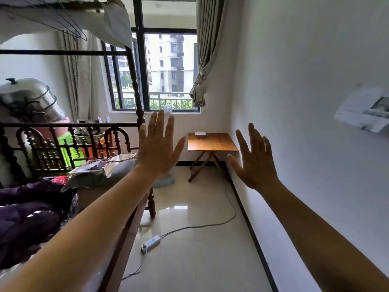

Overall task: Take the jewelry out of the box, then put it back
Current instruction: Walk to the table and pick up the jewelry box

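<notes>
A small white box (200,134) lies shut at the back edge of a wooden folding table (211,144) in the far corner under the window. No jewelry shows. My left hand (159,145) is raised in front of me, fingers spread, palm facing away, empty. My right hand (253,160) is raised the same way beside the right wall, also spread and empty. Both hands are held in the air well short of the table and box.
A bunk bed (88,142) with dark metal rails and piled clothes fills the left side. A white power strip (150,243) and its cable lie on the shiny tiled floor. The white wall runs along the right, and a curtain (207,51) hangs by the window.
</notes>
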{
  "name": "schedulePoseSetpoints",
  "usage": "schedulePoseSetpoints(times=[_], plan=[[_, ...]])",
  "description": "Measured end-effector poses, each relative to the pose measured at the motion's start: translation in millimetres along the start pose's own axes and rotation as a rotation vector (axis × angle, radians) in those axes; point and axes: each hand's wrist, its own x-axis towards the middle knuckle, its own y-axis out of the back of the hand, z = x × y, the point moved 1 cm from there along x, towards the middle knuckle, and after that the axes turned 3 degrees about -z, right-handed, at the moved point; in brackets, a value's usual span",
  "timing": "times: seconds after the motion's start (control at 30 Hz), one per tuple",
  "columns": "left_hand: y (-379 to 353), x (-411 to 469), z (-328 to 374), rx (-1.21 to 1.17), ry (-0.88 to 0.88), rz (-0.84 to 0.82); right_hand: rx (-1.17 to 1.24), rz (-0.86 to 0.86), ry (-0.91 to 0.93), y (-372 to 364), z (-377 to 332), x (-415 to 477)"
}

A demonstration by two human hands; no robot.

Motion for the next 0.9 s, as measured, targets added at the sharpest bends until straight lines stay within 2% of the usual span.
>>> schedulePoseSetpoints(times=[0.17, 0.43, 0.67, 0.8, 0.9], plan=[[-72, 46, -17, -0.066, 0.03, -0.059, -0.022, -0.025, -0.04, -66, 13, 39], [-223, 125, -34, -0.049, 0.044, -0.128, 0.008, -0.035, -0.024, -192, 73, 123], [-332, 223, -64, 0.042, 0.03, -0.194, 0.112, -0.072, -0.053, -311, 128, 250], [-381, 270, -96, 0.092, 0.028, -0.208, 0.165, -0.118, -0.085, -373, 131, 325], [-429, 295, -122, 0.117, 0.027, -0.231, 0.169, -0.152, 0.014, -428, 122, 369]])
